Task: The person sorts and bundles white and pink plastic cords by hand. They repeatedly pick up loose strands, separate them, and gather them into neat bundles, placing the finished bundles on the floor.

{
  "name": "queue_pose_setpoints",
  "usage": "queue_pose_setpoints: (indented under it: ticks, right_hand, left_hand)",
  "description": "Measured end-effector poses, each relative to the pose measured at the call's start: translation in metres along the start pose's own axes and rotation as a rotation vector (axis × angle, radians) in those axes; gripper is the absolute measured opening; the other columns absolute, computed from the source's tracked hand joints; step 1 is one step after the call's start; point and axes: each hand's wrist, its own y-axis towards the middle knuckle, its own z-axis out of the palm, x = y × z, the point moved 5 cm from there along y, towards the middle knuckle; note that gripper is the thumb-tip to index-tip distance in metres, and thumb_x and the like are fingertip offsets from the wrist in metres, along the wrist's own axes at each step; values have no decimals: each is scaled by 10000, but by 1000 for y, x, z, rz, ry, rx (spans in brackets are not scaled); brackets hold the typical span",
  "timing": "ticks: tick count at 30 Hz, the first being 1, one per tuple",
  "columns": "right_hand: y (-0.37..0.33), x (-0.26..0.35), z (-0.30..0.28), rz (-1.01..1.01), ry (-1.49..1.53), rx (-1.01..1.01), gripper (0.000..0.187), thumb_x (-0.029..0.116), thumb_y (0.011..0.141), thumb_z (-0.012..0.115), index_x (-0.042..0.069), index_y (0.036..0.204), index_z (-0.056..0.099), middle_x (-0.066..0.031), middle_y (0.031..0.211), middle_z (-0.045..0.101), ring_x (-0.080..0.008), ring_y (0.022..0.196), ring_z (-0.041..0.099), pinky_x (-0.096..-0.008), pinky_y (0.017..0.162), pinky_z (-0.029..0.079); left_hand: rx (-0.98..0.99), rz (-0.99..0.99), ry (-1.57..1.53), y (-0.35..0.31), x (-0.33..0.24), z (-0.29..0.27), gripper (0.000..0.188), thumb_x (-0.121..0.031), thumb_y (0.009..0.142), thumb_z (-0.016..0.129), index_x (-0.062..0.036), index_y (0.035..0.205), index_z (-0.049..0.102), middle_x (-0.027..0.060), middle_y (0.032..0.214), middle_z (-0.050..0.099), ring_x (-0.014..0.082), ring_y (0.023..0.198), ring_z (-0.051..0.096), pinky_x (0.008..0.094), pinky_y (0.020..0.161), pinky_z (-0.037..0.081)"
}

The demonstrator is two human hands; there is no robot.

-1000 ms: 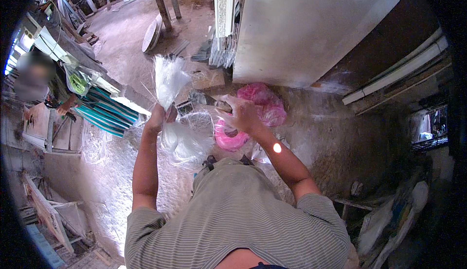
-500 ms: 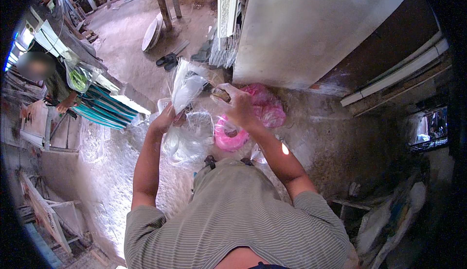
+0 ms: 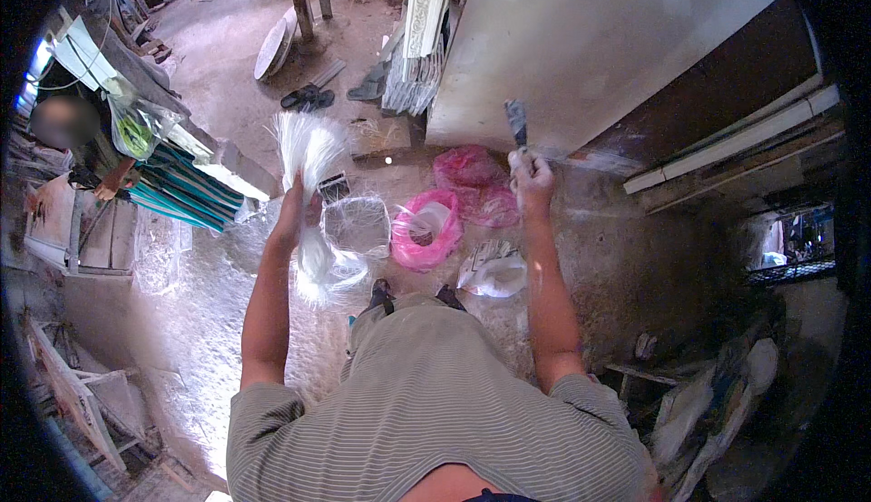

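My left hand (image 3: 292,214) is closed round the middle of a bundle of white fibre strands (image 3: 310,145). The strands fan out above the fist and hang down below it. Out to the right, my right hand (image 3: 532,178) grips a short tool with a flat grey blade (image 3: 516,123), pointing away from me; its exact kind is unclear. On the floor between the hands lie a loose heap of pale strands (image 3: 356,226) and a bucket-like container lined with pink plastic (image 3: 426,230), with something white inside.
Pink plastic bags (image 3: 473,178) lie behind the container. A white bag (image 3: 494,270) rests near my feet. A large pale panel (image 3: 581,48) leans at the right. Dark sandals (image 3: 308,97) and a shallow round pan (image 3: 275,45) are farther off. Another person's hand (image 3: 116,178) shows at left.
My right hand has moved right and away from the fibre bundle, bringing the flat-bladed tool into clear sight. My left hand has shifted slightly left, and the strands now spread wider at the top.
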Motion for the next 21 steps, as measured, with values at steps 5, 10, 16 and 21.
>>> queue_pose_setpoints:
  ticks: [5, 10, 16, 21]
  right_hand:
    - [-34, -57, 23, 59, -165, 8, 211, 224, 870, 731, 69, 957, 617, 70, 690, 498, -42, 570, 449, -227, 481, 382]
    - [-106, -40, 92, 162, -283, 289, 309, 275, 830, 756, 42, 976, 613, 21, 799, 544, -90, 728, 501, -295, 648, 460]
    - [-148, -12, 139, -570, -857, 108, 384, 320, 797, 760, 24, 999, 622, -131, 868, 659, -310, 847, 640, -428, 770, 505]
    - [-116, -66, 88, 120, -275, 117, 307, 305, 806, 773, 126, 1018, 641, -92, 996, 715, -288, 942, 684, -494, 946, 494]
  left_hand:
    - [50, 84, -169, 11, -21, 27, 580, -673, 951, 394, -119, 876, 549, -40, 618, 415, 98, 511, 384, 249, 490, 312]
    - [10, 117, -410, 29, -15, 53, 548, -640, 953, 442, -105, 1021, 540, -13, 743, 459, 110, 647, 443, 268, 604, 388]
    - [80, 16, -498, 35, 23, 101, 528, -535, 922, 601, -80, 1180, 524, 11, 933, 530, 163, 848, 571, 345, 795, 516]
    - [162, -49, -520, 48, 54, 112, 499, -408, 936, 637, -46, 1243, 483, 86, 1194, 587, 279, 1106, 577, 407, 965, 498]
